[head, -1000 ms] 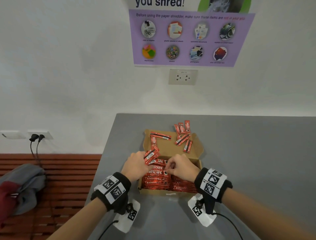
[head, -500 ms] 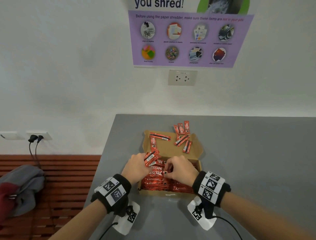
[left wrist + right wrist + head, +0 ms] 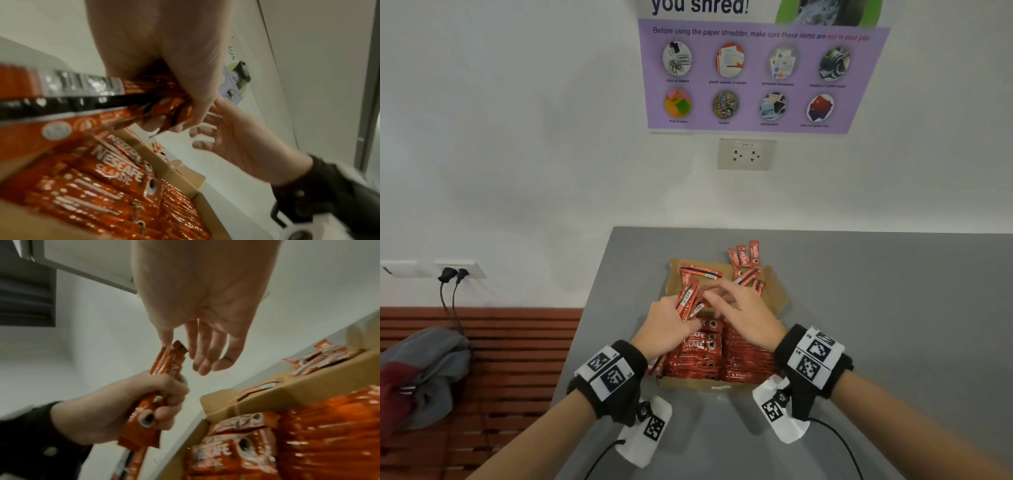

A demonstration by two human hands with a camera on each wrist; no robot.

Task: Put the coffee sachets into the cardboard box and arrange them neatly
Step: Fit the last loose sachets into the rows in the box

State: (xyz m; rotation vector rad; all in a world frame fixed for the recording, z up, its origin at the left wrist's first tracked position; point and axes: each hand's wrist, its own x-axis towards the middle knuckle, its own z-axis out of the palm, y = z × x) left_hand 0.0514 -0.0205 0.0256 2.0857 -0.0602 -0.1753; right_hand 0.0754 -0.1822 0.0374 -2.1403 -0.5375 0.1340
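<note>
The open cardboard box [image 3: 688, 383] sits on the grey table close in front of me, its near part packed with rows of red Nescafe sachets [image 3: 743, 356]. My left hand [image 3: 666, 325] grips a bunch of sachets [image 3: 690, 301] over the box's left side. In the right wrist view the bunch [image 3: 164, 363] sticks up out of that fist. My right hand [image 3: 739, 308] hovers beside the bunch with straight fingers [image 3: 205, 345], the thumb at the tip of one sachet. More sachets [image 3: 700, 270] lie loose on the box's back flap, and three [image 3: 744, 255] lie beyond it.
The table [image 3: 876, 325] extends to the right and ends just left of the box. A wooden bench [image 3: 517, 359] with a grey and red bag [image 3: 421, 370] stands lower left. Cables trail from both wrist cameras over the table's near edge.
My right hand has left the packed sachets in the box, lifted towards the bunch in my left hand and uncurled its fingers. The left hand has kept its grip and barely moved.
</note>
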